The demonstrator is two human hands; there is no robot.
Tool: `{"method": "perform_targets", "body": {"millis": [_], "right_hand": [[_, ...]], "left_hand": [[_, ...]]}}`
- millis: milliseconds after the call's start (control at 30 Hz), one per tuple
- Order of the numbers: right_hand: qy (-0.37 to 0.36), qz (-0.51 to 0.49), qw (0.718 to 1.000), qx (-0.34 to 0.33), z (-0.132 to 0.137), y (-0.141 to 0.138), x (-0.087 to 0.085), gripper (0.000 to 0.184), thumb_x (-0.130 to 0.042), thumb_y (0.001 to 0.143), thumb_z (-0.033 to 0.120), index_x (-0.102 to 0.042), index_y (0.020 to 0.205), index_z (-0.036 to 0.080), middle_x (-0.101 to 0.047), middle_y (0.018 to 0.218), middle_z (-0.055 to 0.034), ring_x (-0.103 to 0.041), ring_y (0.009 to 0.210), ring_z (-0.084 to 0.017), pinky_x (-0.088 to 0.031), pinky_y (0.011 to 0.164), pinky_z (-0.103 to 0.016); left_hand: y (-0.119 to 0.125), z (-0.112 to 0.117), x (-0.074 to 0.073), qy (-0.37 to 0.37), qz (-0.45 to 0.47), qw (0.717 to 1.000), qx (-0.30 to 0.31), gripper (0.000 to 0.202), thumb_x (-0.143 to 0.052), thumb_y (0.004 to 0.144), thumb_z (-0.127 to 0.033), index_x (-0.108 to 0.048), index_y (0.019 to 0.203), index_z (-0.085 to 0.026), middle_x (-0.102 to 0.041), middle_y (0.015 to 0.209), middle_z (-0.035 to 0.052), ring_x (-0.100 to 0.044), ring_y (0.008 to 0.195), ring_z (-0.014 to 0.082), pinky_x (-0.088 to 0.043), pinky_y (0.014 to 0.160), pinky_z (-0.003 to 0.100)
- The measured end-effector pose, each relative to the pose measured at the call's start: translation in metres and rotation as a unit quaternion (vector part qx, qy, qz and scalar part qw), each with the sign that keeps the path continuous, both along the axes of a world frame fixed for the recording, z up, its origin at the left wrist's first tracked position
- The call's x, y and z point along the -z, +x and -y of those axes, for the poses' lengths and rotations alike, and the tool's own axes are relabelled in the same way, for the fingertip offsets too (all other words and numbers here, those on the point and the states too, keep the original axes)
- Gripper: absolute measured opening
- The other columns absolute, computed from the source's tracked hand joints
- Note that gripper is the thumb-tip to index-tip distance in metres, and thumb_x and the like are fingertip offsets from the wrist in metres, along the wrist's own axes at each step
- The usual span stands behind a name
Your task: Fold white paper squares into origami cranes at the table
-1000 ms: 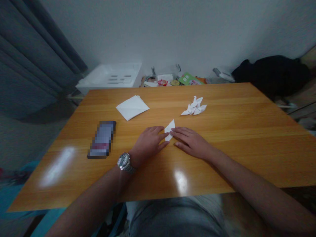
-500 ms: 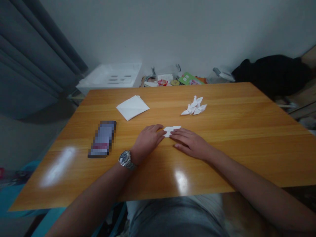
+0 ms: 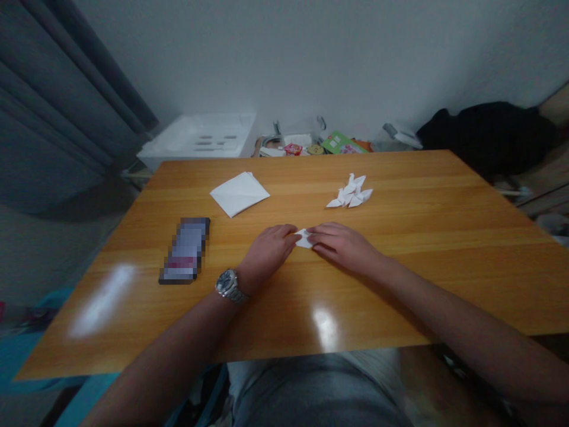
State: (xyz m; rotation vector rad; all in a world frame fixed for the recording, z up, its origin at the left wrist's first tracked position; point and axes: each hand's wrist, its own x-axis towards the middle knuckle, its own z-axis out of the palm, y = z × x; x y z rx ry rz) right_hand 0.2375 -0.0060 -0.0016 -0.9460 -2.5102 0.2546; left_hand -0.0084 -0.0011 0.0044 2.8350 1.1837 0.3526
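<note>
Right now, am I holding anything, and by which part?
Yes, a small folded paper: your left hand has its left end, your right hand its right end. The exact grip is hidden.

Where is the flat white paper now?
In the head view, the flat white paper lies left of centre on the table, beyond the phone and left of the folded paper figures.

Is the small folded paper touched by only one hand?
No, the left hand and the right hand both have fingers on the small folded paper.

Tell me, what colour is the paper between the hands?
The paper is white, shown in the head view.
</note>
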Motion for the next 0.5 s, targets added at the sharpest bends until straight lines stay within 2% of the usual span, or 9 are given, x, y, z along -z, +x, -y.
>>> {"method": "perform_targets", "body": {"millis": [167,500], "right_hand": [[0.001,0.011,1.0,0.001,-0.005,-0.005,0.009,0.019,-0.059,0.099,0.018,-0.076,0.105,0.017,-0.075,0.119,-0.0114,-0.069,0.11,-0.026,-0.056,0.097,-0.044],[-0.008,-0.036,0.999,0.007,-0.006,-0.004,0.019,0.018,-0.061,0.098,0.017,-0.076,0.107,0.018,-0.076,0.118,-0.0115,-0.07,0.11,-0.025,-0.057,0.098,-0.043]], "left_hand": [[0.002,0.001,0.0,-0.006,0.019,1.0,0.014,0.029,-0.051,0.102,-0.021,-0.066,0.127,-0.017,-0.067,0.127,0.0097,-0.063,0.111,0.0244,-0.052,0.099,0.04],[0.01,0.005,0.004,-0.01,0.036,0.999,0.034,0.025,-0.054,0.102,-0.03,-0.068,0.116,-0.015,-0.07,0.118,0.0102,-0.065,0.106,0.0246,-0.052,0.096,0.04]]}}
